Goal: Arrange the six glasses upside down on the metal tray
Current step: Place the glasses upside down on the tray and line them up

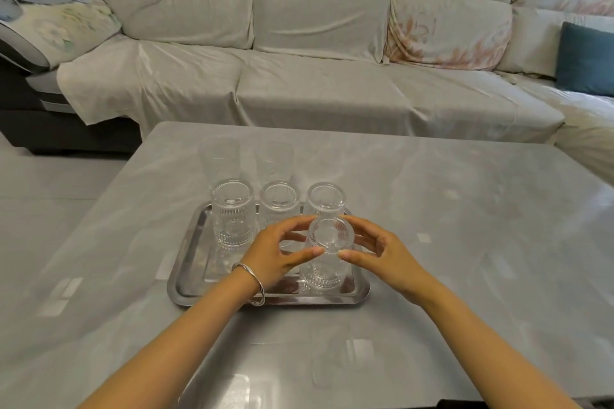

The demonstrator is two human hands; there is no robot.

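Observation:
A shiny metal tray (189,289) lies on the grey table. Three ribbed clear glasses stand upside down along its far side: a left glass (232,209), a middle glass (278,204) and a right glass (325,197). A fourth glass (327,271) stands upside down at the tray's near right. My left hand (270,257) and my right hand (382,254) cup this glass from both sides, thumbs and fingertips touching its upper part. My left hand, with a silver bangle on its wrist, hides part of the tray's middle.
The glossy grey table (465,242) reflects light; faint glass-like shapes (219,156) show beyond the tray, and I cannot tell if they are reflections. A covered sofa (315,83) runs behind the table, with a blue cushion (584,60) at the right.

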